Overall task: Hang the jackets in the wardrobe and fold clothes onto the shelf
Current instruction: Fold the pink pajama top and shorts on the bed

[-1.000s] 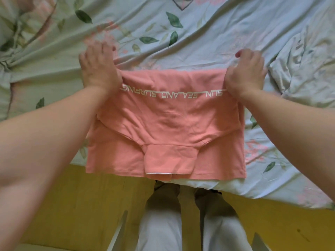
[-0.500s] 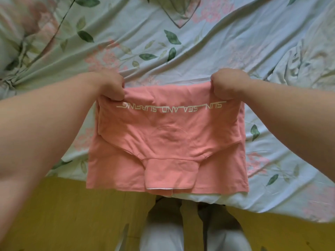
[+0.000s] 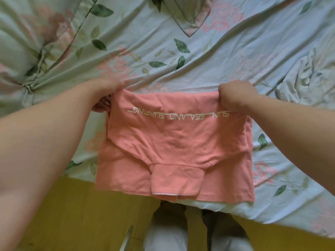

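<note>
The coral-pink shirt (image 3: 181,142) lies folded at the near edge of the flowered bed sheet (image 3: 208,57), smooth and roughly rectangular. Its near hem hangs slightly past the bed's edge. A top layer is doubled over a wider bottom layer, and its lower edge curves down to a small square flap (image 3: 174,180) with a thin white trim at the near middle. White lettering (image 3: 177,115), "SUN SEA AND SURFING", runs upside down across the far part. The far edge is lifted a little, with the left hand (image 3: 107,93) and the right hand (image 3: 235,96) each gripping a corner.
</note>
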